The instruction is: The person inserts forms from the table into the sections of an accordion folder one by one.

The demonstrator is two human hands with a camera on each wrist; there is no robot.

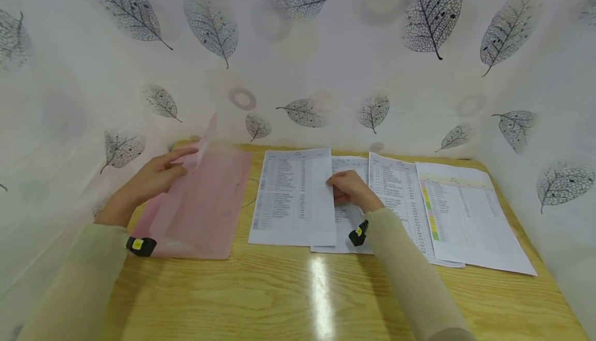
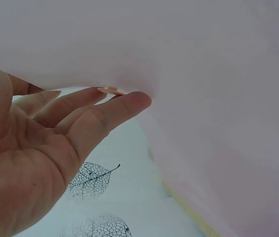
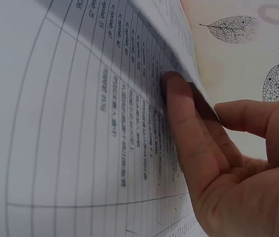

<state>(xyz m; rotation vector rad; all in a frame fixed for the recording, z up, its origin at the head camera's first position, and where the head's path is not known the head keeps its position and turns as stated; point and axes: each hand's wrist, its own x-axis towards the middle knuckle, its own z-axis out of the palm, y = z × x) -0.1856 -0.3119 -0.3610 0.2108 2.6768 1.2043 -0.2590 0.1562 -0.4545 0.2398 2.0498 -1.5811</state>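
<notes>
At the left of the head view lies a translucent pink folder (image 1: 219, 211), its cover (image 1: 181, 201) lifted off the lower part. My left hand (image 1: 155, 178) pinches the edge of that cover between thumb and fingers; the left wrist view shows the pink sheet (image 2: 218, 98) bending at the fingertips. Right of the folder is a printed paper sheet (image 1: 288, 196) with a table of text. My right hand (image 1: 354, 191) pinches its right edge, thumb on one face and fingers underneath, as the right wrist view shows. Another printed sheet (image 1: 346, 227) lies partly under it and my hand.
Farther right, a printed sheet (image 1: 396, 191) and one with yellow and green marks (image 1: 465, 211) overlap on the wooden table (image 1: 261, 299). A white curtain with leaf prints (image 1: 302, 61) surrounds the table at the back and sides.
</notes>
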